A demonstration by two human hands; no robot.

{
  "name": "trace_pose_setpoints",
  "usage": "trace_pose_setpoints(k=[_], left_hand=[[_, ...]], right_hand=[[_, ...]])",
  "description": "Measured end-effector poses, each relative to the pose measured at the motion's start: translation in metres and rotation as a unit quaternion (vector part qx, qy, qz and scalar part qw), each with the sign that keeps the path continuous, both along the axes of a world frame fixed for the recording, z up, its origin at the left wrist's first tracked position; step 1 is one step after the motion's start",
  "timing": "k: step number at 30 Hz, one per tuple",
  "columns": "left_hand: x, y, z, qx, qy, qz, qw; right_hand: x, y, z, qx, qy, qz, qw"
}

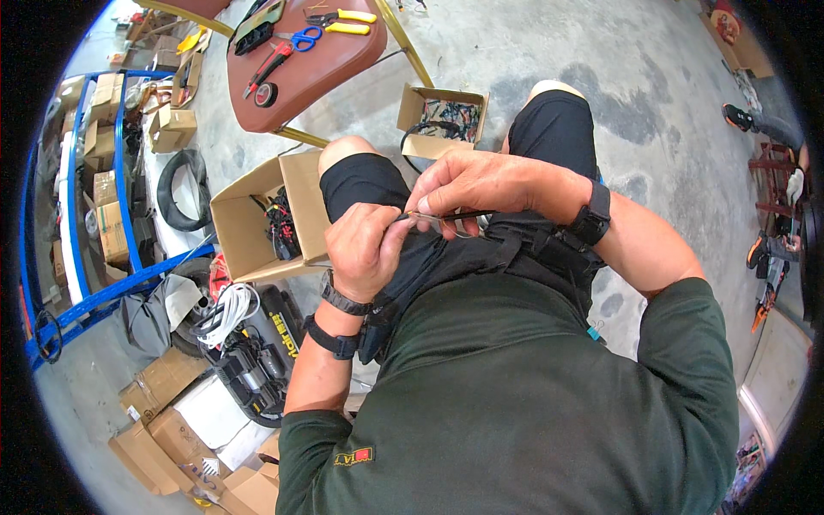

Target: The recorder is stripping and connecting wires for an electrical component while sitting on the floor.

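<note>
Above my lap, both hands meet at a thin black cable [468,215], which has a lighter, stripped-looking stretch close to the fingertips. My left hand [367,245] is closed, its thumb and forefinger pinching one end. From the other side my right hand [481,184] is closed on the same cable, thumb and forefinger pressed together and touching the left fingertips. The fingers cover the exact join. By my left knee stands an open cardboard box [245,215] with dark cables and red parts inside. A smaller box [414,107] of mixed wire pieces sits beyond, between my knees.
A brown chair [360,60] ahead holds blue scissors [306,38], yellow-handled pliers [350,21], a red-black tool [273,67] and a tape roll [266,94]. At left are a blue shelf rack [129,172], a black machine [253,365] with white cable [230,311], and flattened cardboard [163,378].
</note>
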State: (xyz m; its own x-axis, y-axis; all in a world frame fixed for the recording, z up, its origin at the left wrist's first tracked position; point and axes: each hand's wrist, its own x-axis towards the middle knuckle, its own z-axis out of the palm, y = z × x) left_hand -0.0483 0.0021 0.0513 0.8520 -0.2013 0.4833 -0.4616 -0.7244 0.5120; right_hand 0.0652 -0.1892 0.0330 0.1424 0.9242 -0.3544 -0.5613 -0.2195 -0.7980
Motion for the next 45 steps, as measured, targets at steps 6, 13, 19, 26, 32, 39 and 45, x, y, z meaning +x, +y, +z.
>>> trace_pose_setpoints(k=[6, 13, 19, 26, 32, 39, 45], left_hand=[[0.000, 0.005, 0.005, -0.025, 0.094, -0.012, 0.995], [-0.004, 0.010, 0.011, -0.155, 0.285, 0.013, 0.946], [-0.002, 0.003, 0.006, -0.147, 0.278, 0.060, 0.947], [-0.003, -0.003, 0.006, -0.053, 0.188, 0.068, 0.978], [-0.006, -0.005, 0.004, -0.073, 0.193, 0.062, 0.977], [-0.008, -0.003, 0.009, -0.125, 0.245, 0.028, 0.961], [-0.014, 0.002, 0.015, -0.172, 0.297, 0.001, 0.939]], right_hand=[[-0.001, 0.001, -0.002, -0.014, -0.029, 0.004, 0.999], [0.000, 0.002, 0.003, -0.030, -0.035, 0.002, 0.999], [0.002, 0.002, 0.009, -0.044, -0.090, 0.014, 0.995], [-0.003, 0.000, 0.002, -0.036, -0.022, -0.002, 0.999], [-0.010, 0.003, -0.007, -0.031, -0.005, 0.013, 0.999], [-0.018, 0.004, -0.009, -0.036, 0.019, 0.008, 0.999], [-0.020, 0.006, -0.012, -0.039, 0.049, 0.011, 0.998]])
